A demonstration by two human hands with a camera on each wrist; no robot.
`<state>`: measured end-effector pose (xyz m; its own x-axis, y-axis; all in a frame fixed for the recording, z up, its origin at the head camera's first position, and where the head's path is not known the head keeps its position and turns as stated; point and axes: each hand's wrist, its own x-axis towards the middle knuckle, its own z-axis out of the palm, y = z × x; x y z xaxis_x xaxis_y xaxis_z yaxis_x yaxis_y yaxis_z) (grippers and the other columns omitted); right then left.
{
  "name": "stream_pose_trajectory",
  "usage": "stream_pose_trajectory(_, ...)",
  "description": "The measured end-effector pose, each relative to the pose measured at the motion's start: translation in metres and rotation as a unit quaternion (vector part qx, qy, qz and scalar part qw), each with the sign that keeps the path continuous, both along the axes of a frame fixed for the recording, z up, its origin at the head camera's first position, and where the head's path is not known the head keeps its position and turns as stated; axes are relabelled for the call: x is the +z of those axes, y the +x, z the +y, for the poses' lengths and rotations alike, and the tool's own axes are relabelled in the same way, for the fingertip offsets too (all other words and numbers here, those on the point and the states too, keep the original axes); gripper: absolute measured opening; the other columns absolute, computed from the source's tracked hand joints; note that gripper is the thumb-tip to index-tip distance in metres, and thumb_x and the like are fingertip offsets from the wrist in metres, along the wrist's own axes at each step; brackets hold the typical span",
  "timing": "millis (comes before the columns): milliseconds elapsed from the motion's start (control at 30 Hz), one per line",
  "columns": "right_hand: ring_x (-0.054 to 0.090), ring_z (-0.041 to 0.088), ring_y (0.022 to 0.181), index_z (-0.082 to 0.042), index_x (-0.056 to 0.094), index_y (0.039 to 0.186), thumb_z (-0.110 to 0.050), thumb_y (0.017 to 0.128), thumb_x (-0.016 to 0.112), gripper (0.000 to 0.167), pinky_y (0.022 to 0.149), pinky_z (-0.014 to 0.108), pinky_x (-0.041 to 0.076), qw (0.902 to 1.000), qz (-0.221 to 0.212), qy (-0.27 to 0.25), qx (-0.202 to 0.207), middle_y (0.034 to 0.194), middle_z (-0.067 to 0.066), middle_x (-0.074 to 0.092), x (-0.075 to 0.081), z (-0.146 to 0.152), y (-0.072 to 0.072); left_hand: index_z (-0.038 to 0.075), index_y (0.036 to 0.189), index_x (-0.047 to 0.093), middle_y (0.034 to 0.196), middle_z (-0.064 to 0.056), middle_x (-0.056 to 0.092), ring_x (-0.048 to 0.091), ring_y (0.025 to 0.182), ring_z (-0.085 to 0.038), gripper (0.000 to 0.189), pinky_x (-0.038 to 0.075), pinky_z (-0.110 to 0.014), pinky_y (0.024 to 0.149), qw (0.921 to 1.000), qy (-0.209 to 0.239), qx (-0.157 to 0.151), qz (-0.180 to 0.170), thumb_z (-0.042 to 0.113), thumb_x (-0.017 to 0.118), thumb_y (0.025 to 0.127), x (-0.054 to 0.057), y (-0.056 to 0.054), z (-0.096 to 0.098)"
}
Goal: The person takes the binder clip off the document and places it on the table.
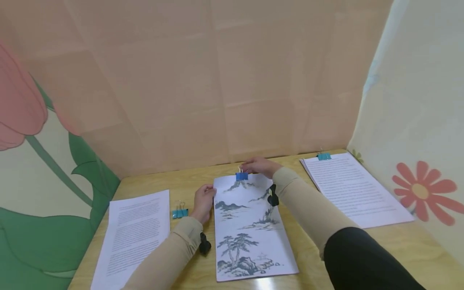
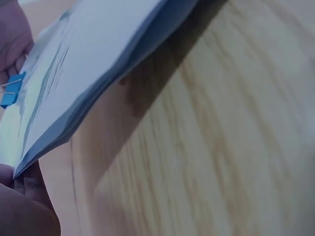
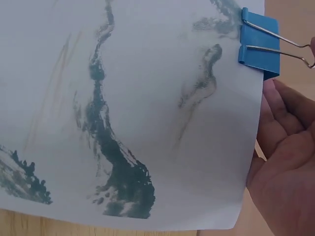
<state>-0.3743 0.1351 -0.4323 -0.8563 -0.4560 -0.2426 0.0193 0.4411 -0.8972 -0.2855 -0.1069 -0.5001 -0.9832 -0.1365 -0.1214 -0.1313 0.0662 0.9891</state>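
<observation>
A stack of paper sheets (image 1: 232,221) with ink landscape drawings on top lies upright in the middle of the table. A blue binder clip (image 1: 241,176) sits on its top edge, its wire handles standing up. My left hand (image 1: 204,203) pinches the stack's upper left edge; in the left wrist view that side is lifted above the tabletop. At the top edge, fingers of my right hand (image 1: 262,166) are on the clip's handles. The right wrist view shows the clip (image 3: 261,43) biting the paper and my right hand (image 3: 290,172) curled just behind that edge, partly hidden.
On the left lies a stack of printed text pages (image 1: 135,225), with a loose blue binder clip (image 1: 180,213) next to it. Another text stack (image 1: 349,185) lies at the right, its top edge held by a binder clip (image 1: 324,156). Behind the table stands a covered wall (image 1: 232,80).
</observation>
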Motion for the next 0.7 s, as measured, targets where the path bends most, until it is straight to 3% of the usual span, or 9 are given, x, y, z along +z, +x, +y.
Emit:
stream_pose_trajectory(233, 0.051, 0.037, 0.135, 0.013, 0.053, 0.141, -0.019, 0.106, 0.058, 0.047, 0.117, 0.049, 0.035, 0.9999, 0.000, -0.012, 0.012, 0.145, 0.024, 0.056, 0.0044, 0.0034, 0.0044, -0.006, 0.130, 0.061, 0.129, -0.022, 0.062, 0.058, 0.119, -0.032, 0.029, 0.049, -0.045, 0.100, 1.0000, 0.006, -0.001, -0.002, 0.006, 0.055, 0.105, 0.0014, 0.0002, 0.0000)
stream_pose_trajectory(467, 0.054, 0.035, 0.130, 0.008, 0.059, 0.131, -0.019, 0.105, 0.060, 0.037, 0.113, 0.049, 0.039, 0.9991, 0.035, -0.015, 0.016, 0.130, 0.018, 0.065, 0.0037, 0.0016, 0.0073, -0.006, 0.130, 0.060, 0.128, -0.021, 0.062, 0.057, 0.119, -0.032, 0.029, 0.048, -0.046, 0.102, 1.0000, 0.003, 0.003, -0.002, 0.007, 0.054, 0.105, 0.0007, -0.0013, -0.0008)
stream_pose_trajectory(600, 0.056, 0.034, 0.125, 0.011, 0.056, 0.129, -0.014, 0.106, 0.057, 0.033, 0.113, 0.053, 0.038, 0.9977, 0.048, -0.044, 0.016, 0.125, 0.018, 0.066, 0.0025, 0.0011, 0.0080, -0.006, 0.129, 0.061, 0.127, -0.021, 0.063, 0.058, 0.117, -0.031, 0.028, 0.048, -0.046, 0.101, 1.0000, 0.000, 0.007, -0.005, 0.006, 0.054, 0.105, 0.0006, -0.0001, 0.0004)
stream_pose_trajectory(700, 0.056, 0.033, 0.121, 0.011, 0.053, 0.132, -0.012, 0.106, 0.056, 0.035, 0.113, 0.056, 0.037, 0.9959, 0.060, -0.068, -0.006, 0.124, 0.019, 0.065, 0.0030, 0.0006, 0.0069, -0.007, 0.130, 0.060, 0.129, -0.023, 0.062, 0.057, 0.120, -0.033, 0.029, 0.047, -0.047, 0.102, 1.0000, -0.001, 0.006, -0.003, 0.005, 0.054, 0.105, 0.0004, 0.0009, 0.0008)
